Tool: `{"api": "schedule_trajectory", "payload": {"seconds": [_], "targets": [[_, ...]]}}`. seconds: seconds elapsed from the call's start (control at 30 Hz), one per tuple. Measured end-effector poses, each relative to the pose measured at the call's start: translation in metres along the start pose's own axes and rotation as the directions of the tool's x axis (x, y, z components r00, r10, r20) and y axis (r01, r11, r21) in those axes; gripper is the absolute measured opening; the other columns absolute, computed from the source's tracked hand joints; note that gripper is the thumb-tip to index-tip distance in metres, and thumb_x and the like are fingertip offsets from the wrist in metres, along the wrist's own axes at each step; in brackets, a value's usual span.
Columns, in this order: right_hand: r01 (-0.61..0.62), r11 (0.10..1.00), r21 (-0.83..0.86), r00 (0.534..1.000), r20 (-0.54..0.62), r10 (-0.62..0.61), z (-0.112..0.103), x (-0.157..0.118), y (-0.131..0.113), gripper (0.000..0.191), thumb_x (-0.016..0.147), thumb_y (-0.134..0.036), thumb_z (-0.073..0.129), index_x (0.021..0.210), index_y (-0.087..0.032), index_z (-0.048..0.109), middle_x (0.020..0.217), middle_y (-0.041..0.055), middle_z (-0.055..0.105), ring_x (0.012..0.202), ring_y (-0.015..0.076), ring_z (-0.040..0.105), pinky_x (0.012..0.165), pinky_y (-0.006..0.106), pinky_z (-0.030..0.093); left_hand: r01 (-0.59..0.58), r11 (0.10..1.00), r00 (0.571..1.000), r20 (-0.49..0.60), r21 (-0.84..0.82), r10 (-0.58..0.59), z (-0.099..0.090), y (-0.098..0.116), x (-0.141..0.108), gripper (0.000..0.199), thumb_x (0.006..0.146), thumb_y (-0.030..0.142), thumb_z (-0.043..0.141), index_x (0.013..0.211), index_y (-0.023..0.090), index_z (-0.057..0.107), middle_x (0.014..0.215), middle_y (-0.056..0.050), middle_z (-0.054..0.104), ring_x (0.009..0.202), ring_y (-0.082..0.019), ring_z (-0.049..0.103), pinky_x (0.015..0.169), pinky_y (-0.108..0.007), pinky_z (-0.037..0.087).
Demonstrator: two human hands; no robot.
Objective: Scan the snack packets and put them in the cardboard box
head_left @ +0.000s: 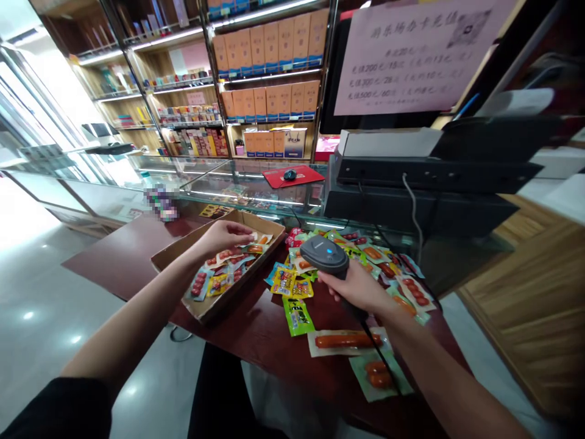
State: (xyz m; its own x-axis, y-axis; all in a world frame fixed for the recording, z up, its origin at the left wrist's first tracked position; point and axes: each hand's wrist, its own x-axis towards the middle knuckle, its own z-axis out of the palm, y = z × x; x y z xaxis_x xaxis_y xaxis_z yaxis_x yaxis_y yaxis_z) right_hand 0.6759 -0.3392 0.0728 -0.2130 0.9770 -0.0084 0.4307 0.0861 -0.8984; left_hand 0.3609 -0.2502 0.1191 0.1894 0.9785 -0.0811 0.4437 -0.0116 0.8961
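Note:
My left hand is over a cardboard box, its fingers loosely bent and apart. The fingertips are at the edge of a small sausage packet; whether they touch it is unclear. Other packets of sausages and a yellow snack packet lie in the box. A black barcode scanner with a blue light is gripped in my right hand, its head pointing left over the heaped snack packets. Below it are a green packet, a long sausage packet and a shorter sausage packet.
The scanner's cable runs down across the packets. Behind the dark red table stand a glass counter, a red mat with a mouse, and a monitor bearing a paper sign. Shelves hold orange boxes.

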Motion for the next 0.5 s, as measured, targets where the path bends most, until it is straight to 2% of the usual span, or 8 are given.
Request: {"api": "schedule_trajectory", "payload": {"seconds": [0.17, 0.27, 0.37, 0.5], "targets": [[0.003, 1.0, 0.01, 0.998, -0.07, -0.002, -0.013, 0.001, 0.0, 0.021, 0.08, -0.037, 0.066, 0.089, -0.019, 0.059, 0.055, -0.0008, 0.06, 0.043, 0.0146, 0.055, 0.044, 0.028, 0.045, -0.067, 0.996, 0.984, 0.17, 0.059, 0.056, 0.069, 0.007, 0.036, 0.05, 0.058, 0.048, 0.083, 0.094, 0.014, 0.076, 0.084, -0.006, 0.074, 0.071, -0.018, 0.067, 0.057, -0.028, 0.058], [0.006, 0.999, 0.045, 0.994, -0.113, -0.001, -0.024, 0.0, -0.003, 0.021, 0.079, -0.036, 0.066, 0.09, -0.019, 0.06, 0.053, -0.0014, 0.058, 0.042, 0.0138, 0.054, 0.043, 0.026, 0.045, -0.178, 0.967, 0.961, 0.244, 0.181, 0.131, 0.105, 0.009, 0.06, 0.046, 0.061, 0.047, 0.081, 0.094, 0.015, 0.076, 0.081, -0.005, 0.074, 0.072, -0.018, 0.067, 0.06, -0.026, 0.056], [-0.002, 0.998, 0.055, 0.987, -0.163, 0.011, -0.035, -0.002, -0.008, 0.019, 0.078, -0.034, 0.067, 0.089, -0.018, 0.062, 0.053, -0.0014, 0.058, 0.042, 0.0131, 0.053, 0.042, 0.025, 0.044, -0.336, 0.867, 0.923, 0.312, 0.369, 0.225, 0.136, 0.011, 0.076, 0.039, 0.065, 0.041, 0.079, 0.095, 0.016, 0.077, 0.086, -0.005, 0.075, 0.079, -0.019, 0.068, 0.07, -0.026, 0.054], [0.002, 0.999, 0.05, 0.981, -0.196, 0.008, -0.046, -0.003, -0.009, 0.016, 0.079, -0.034, 0.066, 0.08, -0.019, 0.062, 0.054, 0.0, 0.059, 0.041, 0.0134, 0.053, 0.041, 0.026, 0.044, -0.454, 0.705, 0.874, 0.426, 0.545, 0.234, 0.17, 0.01, 0.076, 0.046, 0.069, 0.038, 0.077, 0.111, 0.02, 0.073, 0.098, -0.006, 0.074, 0.088, -0.021, 0.068, 0.079, -0.028, 0.052]]}}
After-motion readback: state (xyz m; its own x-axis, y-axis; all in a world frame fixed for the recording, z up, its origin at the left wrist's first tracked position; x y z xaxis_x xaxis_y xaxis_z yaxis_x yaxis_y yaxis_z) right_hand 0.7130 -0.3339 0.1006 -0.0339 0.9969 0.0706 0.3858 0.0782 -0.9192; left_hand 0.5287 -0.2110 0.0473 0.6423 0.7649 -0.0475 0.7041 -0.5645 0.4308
